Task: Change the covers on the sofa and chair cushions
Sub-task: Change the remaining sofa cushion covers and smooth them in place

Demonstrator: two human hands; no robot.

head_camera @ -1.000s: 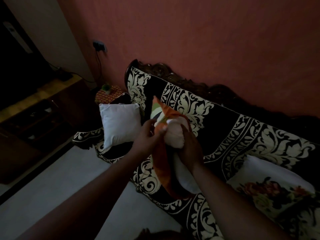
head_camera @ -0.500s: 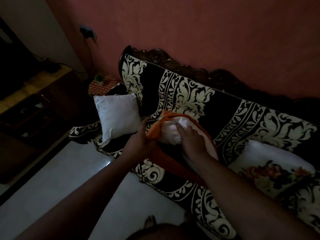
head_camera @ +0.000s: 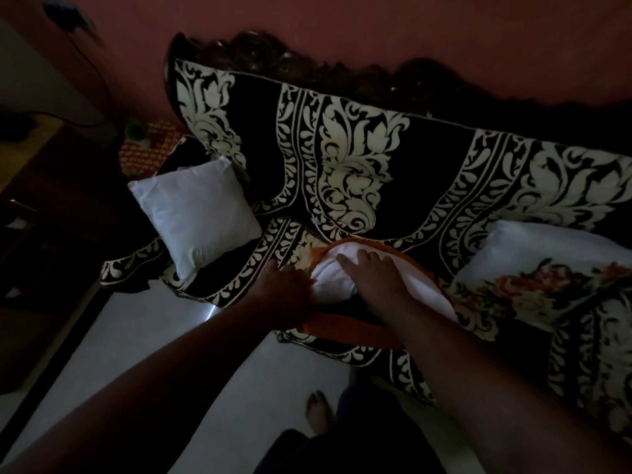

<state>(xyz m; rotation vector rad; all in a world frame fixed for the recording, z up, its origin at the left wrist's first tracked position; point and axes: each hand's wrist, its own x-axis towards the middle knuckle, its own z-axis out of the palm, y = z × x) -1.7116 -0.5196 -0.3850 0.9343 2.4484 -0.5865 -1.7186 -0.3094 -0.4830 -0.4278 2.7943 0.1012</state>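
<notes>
A white cushion point(head_camera: 424, 285) lies on the sofa seat, partly inside an orange cover point(head_camera: 345, 328). My left hand point(head_camera: 285, 285) grips the cover's open edge at the cushion's left end. My right hand point(head_camera: 371, 277) rests on top of the cushion with fingers spread, pressing it down. The sofa point(head_camera: 410, 159) is draped in a black and cream patterned throw. A bare white cushion point(head_camera: 195, 213) leans at the sofa's left end. On the right lies another white cushion point(head_camera: 533, 241), with a flowered cover point(head_camera: 547, 285) across its near side.
Pale floor point(head_camera: 171, 336) runs along the sofa front, and my bare foot point(head_camera: 316, 408) stands on it. A small table with a plant point(head_camera: 140, 138) sits left of the sofa. Dark wooden furniture point(head_camera: 41, 217) fills the far left. A cable hangs from a wall socket point(head_camera: 65, 15).
The cushion with its orange cover came down from mid-air onto the sofa seat. My right hand went from gripping it to lying flat on top. The camera tilted down.
</notes>
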